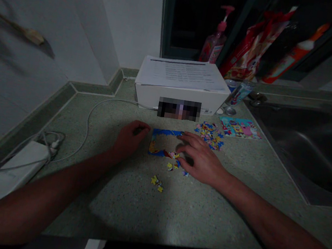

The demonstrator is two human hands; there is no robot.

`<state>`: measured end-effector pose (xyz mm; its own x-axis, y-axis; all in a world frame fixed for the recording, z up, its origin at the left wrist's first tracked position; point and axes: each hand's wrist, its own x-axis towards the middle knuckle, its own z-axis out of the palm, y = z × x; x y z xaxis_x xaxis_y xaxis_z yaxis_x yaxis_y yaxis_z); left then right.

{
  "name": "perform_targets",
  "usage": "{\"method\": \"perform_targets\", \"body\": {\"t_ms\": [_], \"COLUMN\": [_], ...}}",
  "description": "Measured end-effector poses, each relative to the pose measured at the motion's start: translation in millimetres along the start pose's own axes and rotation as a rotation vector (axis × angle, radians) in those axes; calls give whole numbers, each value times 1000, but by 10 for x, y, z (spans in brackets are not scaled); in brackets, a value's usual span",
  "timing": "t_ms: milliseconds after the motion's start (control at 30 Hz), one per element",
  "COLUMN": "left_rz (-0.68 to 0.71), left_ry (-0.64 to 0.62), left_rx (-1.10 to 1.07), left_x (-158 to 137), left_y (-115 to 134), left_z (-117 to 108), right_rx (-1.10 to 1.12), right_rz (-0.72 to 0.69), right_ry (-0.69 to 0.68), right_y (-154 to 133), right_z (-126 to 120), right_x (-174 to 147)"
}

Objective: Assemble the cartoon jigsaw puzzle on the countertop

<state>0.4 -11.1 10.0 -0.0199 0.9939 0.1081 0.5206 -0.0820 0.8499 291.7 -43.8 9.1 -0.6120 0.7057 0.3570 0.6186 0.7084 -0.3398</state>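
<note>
Left hand [130, 139]: curled just beside puzzle [165, 132], grip unclear.
Right hand [201, 158]: spread over right end, clamped on nothing visible.
Puzzle: between hands; probably light, stiff, easily scattered; best steadied by edges.

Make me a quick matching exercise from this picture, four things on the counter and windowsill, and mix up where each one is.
Things
1. Puzzle
2. Card
3. Pump bottle
4. Power strip

Places
A. Behind the white box
B. To the left of the left hand
C. Between the left hand and the right hand
D. Beside the sink

Pairs: 1-C, 2-D, 3-A, 4-B
</note>
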Motion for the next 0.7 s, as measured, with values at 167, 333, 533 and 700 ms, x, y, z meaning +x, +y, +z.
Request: {"method": "perform_targets", "body": {"t_ms": [167,333,533,700], "left_rz": [13,30,31,50], "left_ry": [-2,-7,8,12], "left_rx": [14,42,49,39], "left_x": [-1,-1,16,21], "left_y": [14,5,-12,-35], "left_z": [-4,0,13,18], "right_rx": [5,24,35,27], "right_rz": [-4,-4,5,16], "right_ry": [4,17,32,30], "right_y": [5,6,1,-7], "right_z": [9,18,22,20], "right_x": [-3,-4,-6,-3]}}
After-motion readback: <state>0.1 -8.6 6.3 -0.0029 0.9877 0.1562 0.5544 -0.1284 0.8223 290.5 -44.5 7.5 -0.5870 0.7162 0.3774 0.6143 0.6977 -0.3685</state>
